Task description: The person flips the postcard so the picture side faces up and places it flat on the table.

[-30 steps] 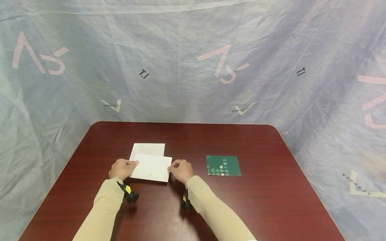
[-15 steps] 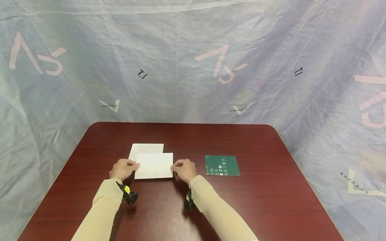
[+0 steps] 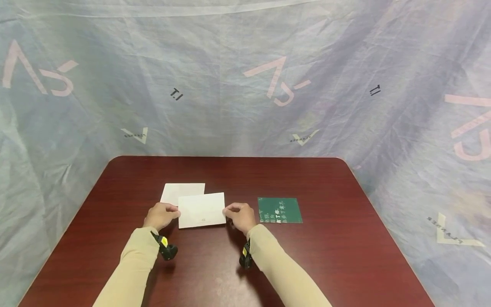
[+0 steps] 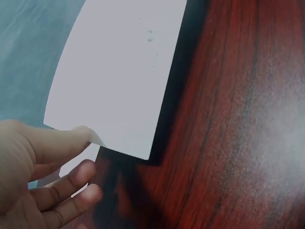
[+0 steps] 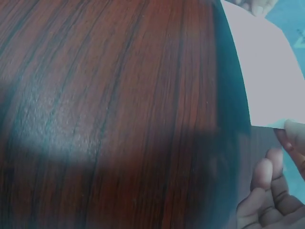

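Observation:
A white card (image 3: 201, 209) with small faint print near its lower edge is held by both hands, tilted a little up on its right side. My left hand (image 3: 160, 215) pinches its left edge between thumb and fingers. The right hand (image 3: 241, 216) pinches the right edge the same way. In the left wrist view the card (image 4: 119, 71) stands above the table, with a dark shadow under its edge. A second white sheet (image 3: 180, 190) lies flat behind, partly covered by the held card in the head view. Thumb and fingertips show at the card's corner (image 5: 267, 95) in the right wrist view.
A green card (image 3: 280, 209) with pale printed characters lies on the dark red wooden table (image 3: 326, 256), right of my right hand. A printed grey cloth (image 3: 222, 106) hangs behind the table and along both sides.
Both hands have carried the card to the right and slightly away from me. Its right side has risen, and more of its face is turned toward the head camera.

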The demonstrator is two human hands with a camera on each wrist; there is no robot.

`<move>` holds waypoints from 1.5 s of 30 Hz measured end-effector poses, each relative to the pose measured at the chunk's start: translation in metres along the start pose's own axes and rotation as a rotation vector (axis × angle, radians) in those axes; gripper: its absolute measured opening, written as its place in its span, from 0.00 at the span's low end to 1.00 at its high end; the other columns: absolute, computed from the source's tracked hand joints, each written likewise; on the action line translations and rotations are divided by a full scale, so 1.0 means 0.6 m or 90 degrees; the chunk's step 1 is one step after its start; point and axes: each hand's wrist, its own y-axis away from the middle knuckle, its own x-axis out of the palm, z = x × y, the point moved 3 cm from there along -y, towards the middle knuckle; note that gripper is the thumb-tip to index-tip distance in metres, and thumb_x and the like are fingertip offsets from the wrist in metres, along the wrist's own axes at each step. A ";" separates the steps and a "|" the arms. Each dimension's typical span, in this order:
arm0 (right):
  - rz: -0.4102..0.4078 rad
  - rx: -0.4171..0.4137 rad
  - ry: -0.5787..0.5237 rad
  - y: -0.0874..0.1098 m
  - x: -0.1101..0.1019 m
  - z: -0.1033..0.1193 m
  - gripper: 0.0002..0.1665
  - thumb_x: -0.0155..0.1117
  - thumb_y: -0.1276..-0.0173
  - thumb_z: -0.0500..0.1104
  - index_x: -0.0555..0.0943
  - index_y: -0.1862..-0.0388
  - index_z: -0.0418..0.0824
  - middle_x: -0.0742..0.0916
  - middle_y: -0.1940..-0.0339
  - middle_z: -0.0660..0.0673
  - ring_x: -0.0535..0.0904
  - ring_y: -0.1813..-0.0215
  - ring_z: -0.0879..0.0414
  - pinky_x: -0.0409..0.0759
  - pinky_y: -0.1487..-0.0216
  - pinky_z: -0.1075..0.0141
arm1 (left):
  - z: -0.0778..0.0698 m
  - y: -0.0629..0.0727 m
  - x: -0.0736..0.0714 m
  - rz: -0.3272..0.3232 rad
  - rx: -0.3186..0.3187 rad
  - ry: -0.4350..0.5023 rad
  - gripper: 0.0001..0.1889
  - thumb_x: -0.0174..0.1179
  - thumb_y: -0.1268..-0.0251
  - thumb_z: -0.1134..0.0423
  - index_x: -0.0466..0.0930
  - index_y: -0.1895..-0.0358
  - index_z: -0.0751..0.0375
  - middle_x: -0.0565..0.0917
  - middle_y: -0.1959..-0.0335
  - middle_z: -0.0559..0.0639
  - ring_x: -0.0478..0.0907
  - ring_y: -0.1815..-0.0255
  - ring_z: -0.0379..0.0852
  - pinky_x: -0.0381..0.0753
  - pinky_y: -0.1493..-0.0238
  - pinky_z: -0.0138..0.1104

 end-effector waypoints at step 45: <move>0.009 0.028 -0.020 -0.007 -0.025 0.000 0.05 0.66 0.31 0.36 0.86 0.63 0.35 0.91 0.69 0.40 0.87 0.69 0.43 0.82 0.72 0.61 | -0.036 -0.007 0.012 0.009 0.083 0.077 0.09 0.57 0.29 0.67 0.80 0.56 0.71 0.86 0.77 0.53 0.81 0.80 0.44 0.75 0.73 0.32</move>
